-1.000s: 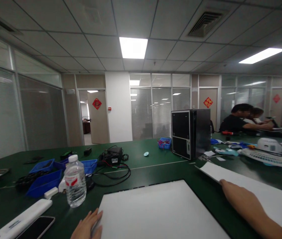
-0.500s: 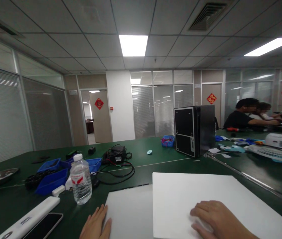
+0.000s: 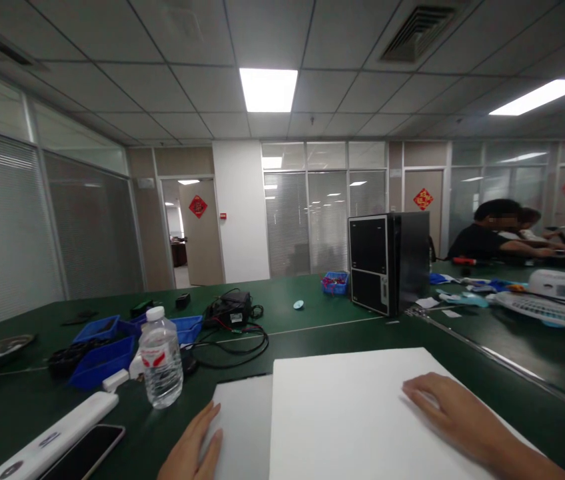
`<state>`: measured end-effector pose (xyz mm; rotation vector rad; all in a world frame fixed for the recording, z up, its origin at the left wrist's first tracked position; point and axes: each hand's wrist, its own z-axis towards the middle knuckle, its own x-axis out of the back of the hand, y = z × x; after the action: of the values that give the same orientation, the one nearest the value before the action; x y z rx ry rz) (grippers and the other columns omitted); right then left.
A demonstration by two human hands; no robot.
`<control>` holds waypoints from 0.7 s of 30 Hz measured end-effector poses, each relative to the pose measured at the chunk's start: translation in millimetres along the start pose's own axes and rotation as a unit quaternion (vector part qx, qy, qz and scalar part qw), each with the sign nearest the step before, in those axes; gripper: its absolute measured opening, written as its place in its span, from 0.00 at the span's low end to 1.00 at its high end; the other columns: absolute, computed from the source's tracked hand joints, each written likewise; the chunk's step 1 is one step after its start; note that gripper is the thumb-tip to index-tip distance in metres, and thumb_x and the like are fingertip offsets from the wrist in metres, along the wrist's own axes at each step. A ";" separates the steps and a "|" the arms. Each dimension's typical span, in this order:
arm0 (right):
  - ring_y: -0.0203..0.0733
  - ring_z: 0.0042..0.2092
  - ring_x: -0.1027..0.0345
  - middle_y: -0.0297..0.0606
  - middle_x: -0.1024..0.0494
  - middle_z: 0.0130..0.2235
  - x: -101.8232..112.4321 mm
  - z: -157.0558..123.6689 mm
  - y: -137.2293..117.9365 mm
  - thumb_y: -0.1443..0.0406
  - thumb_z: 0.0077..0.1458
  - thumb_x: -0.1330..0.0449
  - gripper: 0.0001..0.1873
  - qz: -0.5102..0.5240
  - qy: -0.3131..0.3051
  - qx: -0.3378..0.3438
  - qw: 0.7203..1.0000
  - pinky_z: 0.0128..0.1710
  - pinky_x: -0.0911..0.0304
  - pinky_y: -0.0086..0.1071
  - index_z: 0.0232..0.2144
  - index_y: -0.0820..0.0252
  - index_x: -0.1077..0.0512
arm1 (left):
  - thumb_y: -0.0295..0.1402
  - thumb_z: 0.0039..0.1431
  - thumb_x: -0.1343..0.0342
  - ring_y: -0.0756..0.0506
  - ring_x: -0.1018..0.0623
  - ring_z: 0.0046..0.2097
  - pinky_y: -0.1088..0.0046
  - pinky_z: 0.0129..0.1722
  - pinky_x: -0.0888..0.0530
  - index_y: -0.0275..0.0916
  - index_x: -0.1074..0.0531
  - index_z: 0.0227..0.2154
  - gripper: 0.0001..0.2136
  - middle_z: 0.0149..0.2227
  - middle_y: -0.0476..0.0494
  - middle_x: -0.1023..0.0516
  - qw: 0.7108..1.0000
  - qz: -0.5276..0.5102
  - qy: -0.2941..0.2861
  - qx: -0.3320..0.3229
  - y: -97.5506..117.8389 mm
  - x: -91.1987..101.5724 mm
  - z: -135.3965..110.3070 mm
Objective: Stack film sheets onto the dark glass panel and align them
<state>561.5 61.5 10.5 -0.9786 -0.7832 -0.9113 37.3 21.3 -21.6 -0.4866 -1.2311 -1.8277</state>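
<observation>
Basically, the R grip is lying palm-down over the R edge of the white sheet, approx at its 2 o'clock; thumb & forefinger are parting loosely, w/ nothing visibly pinched b/w them. The L grip is touching the L edge of a greyish panel at 9 o'clock, thumb & fingers spreading apart, not closing on anything visible. The sheet is overlapping the panel, hiding its R side & leaving a strip showing at L; can't tell if the 2 are touching. Both are sitting at the near side of the green worktop.

Further out, a phone is lying at 9 to 10 o'clock, just beside a long white bar. A water bottle is standing upright at 10 to 11, w/ a blue tray to its L. A black adapter w/ loose cable is lying at 11, a PC tower is standing at 1, & a co-worker in a dark top is sitting b/w 1 & 2.
</observation>
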 end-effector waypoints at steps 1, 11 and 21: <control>0.49 0.52 0.27 0.39 0.19 0.49 0.2 0.3 -4.0 0.45 0.65 0.53 0.27 0.006 -0.003 0.009 1.000 0.55 0.35 0.43 0.46 0.49 0.20 | 0.47 0.61 0.50 0.37 0.25 0.62 0.55 0.65 0.34 0.38 0.25 0.55 0.26 0.60 0.41 0.23 1.000 -0.015 0.000 0.005 1.4 1.2 0.0; 0.47 0.51 0.27 0.38 0.20 0.51 6.2 -7.7 -17.0 0.47 0.66 0.52 0.24 0.034 -0.047 0.044 0.997 0.55 0.33 0.44 0.53 0.45 0.24 | 0.44 0.59 0.49 0.38 0.28 0.64 0.57 0.66 0.37 0.39 0.25 0.56 0.25 0.62 0.43 0.26 0.998 -0.034 -0.038 0.031 3.2 3.4 0.0; 0.44 0.48 0.29 0.39 0.23 0.46 13.5 -14.5 -55.1 0.52 0.68 0.52 0.20 0.065 -0.125 0.156 0.978 0.49 0.33 0.40 0.51 0.47 0.25 | 0.30 0.49 0.46 0.38 0.28 0.64 0.56 0.66 0.35 0.40 0.24 0.55 0.28 0.62 0.42 0.26 0.999 0.006 -0.051 0.004 -10.3 -2.6 0.8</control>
<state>519.6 29.5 35.8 -0.8642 -1.0277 -0.5358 30.3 24.7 -28.8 -0.5882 -1.3011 -1.8067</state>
